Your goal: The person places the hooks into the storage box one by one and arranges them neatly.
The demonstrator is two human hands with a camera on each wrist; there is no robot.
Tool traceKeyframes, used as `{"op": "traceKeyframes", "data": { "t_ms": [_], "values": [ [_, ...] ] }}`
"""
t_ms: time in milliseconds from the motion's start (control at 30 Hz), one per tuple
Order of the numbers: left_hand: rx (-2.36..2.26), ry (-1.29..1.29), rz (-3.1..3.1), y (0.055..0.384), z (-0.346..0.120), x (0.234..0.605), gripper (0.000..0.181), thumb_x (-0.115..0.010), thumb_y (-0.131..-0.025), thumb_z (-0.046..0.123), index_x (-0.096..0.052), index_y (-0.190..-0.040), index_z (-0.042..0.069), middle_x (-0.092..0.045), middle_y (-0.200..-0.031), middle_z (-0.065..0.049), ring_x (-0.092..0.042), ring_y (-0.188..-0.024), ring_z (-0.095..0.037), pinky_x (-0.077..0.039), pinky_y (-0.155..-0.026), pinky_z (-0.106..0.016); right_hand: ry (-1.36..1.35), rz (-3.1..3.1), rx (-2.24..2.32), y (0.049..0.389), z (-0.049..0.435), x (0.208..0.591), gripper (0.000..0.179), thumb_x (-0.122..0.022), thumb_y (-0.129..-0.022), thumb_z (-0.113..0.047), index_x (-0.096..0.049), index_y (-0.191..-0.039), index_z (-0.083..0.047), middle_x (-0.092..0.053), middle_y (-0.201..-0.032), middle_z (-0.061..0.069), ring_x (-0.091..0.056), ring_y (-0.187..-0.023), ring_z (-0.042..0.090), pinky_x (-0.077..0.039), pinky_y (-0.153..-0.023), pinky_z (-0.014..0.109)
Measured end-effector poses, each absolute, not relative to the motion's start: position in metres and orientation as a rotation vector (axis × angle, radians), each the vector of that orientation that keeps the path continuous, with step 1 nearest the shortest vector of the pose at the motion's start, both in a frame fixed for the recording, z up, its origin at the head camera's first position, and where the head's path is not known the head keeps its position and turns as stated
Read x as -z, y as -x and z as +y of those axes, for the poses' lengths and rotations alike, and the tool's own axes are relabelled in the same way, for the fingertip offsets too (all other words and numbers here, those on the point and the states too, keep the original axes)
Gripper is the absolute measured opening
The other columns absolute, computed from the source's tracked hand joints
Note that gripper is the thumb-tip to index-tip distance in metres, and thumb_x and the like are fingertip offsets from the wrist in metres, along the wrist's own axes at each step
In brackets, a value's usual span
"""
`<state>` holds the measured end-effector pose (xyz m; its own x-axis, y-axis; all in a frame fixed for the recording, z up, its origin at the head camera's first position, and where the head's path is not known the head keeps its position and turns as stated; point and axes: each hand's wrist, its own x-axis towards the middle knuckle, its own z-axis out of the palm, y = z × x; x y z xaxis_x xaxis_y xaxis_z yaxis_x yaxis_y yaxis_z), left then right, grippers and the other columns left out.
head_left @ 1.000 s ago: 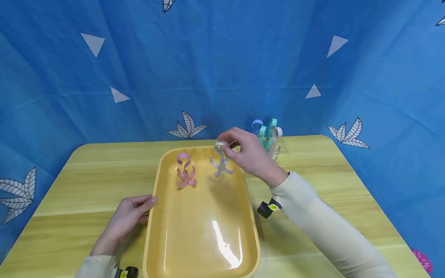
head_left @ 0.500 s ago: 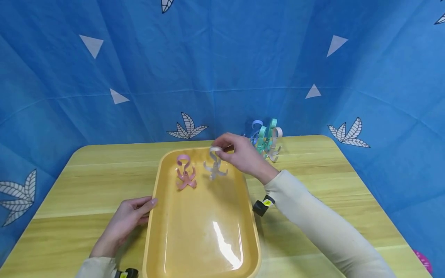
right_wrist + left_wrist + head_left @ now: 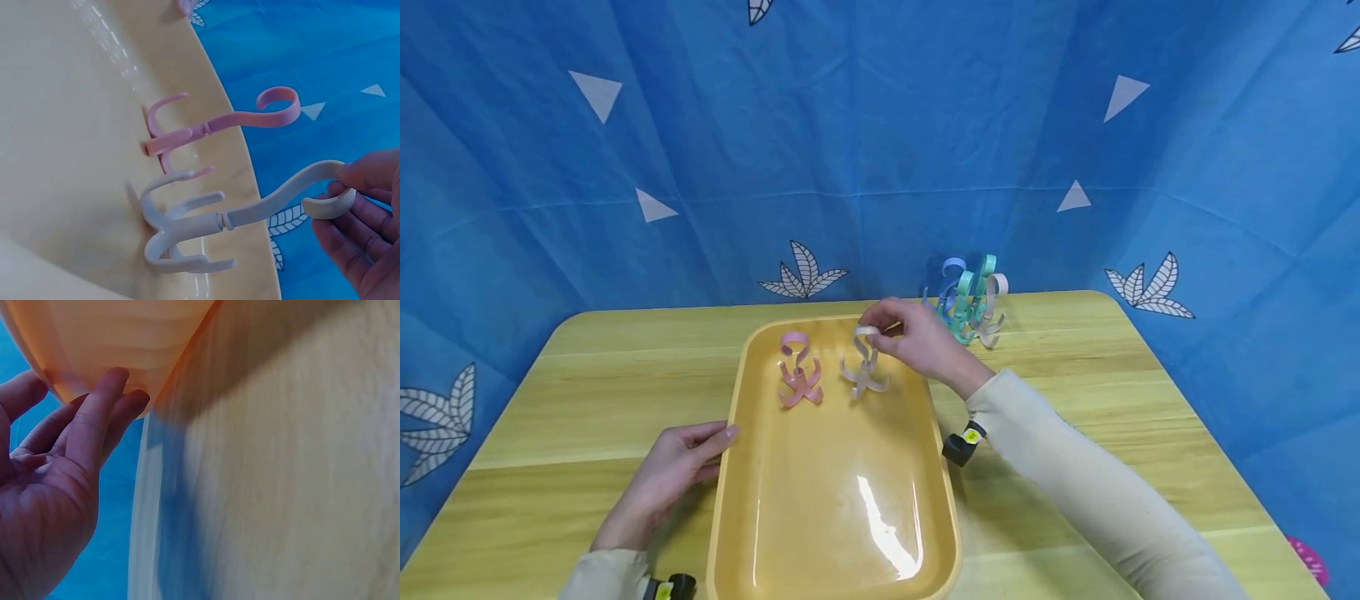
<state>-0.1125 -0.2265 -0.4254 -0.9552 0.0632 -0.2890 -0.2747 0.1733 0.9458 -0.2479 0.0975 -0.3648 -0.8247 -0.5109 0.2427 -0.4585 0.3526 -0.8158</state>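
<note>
My right hand [image 3: 925, 340] pinches the curled top of a white multi-prong hanging hook [image 3: 864, 377] between thumb and fingers. Its prongs point up and sit at the floor of a yellow tray [image 3: 835, 467], seeming to touch it in the right wrist view. Just left of it a pink hook [image 3: 801, 385] of the same shape stands upright in the tray, also seen beside the white one as the pink hook [image 3: 194, 132]. My left hand [image 3: 673, 467] grips the tray's left rim, thumb on top; its fingers [image 3: 94, 425] lie against the outer wall.
Behind my right hand, several hooks stand bunched on the wooden table [image 3: 1075, 375]: a blue hook [image 3: 953, 267], green hooks [image 3: 964, 304] and a whitish hook [image 3: 996, 292]. A blue patterned cloth [image 3: 850, 150] hangs close behind the table's back edge.
My right hand has moved slightly left and down, lowering the white hook into the tray beside the pink one. My left hand stays on the rim.
</note>
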Motion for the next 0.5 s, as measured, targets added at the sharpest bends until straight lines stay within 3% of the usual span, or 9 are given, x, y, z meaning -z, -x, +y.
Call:
{"op": "traceKeyframes", "data": {
  "t_ms": [500],
  "values": [
    [-1.877,0.195,2.165,0.1133,-0.2292,0.4261,0.058,-0.06,-0.101,0.022,-0.041,-0.137,-0.019,-0.046,-0.137,-0.033,-0.06,-0.113,-0.029,-0.057,-0.086,-0.035,0.9,2.588,1.551,0.2523,0.1044,0.374,0.014,-0.071,-0.09,-0.005,-0.07,-0.104,-0.002,-0.062,-0.103,0.004,-0.06,-0.096,0.022,-0.056,-0.085,0.037]
  ]
}}
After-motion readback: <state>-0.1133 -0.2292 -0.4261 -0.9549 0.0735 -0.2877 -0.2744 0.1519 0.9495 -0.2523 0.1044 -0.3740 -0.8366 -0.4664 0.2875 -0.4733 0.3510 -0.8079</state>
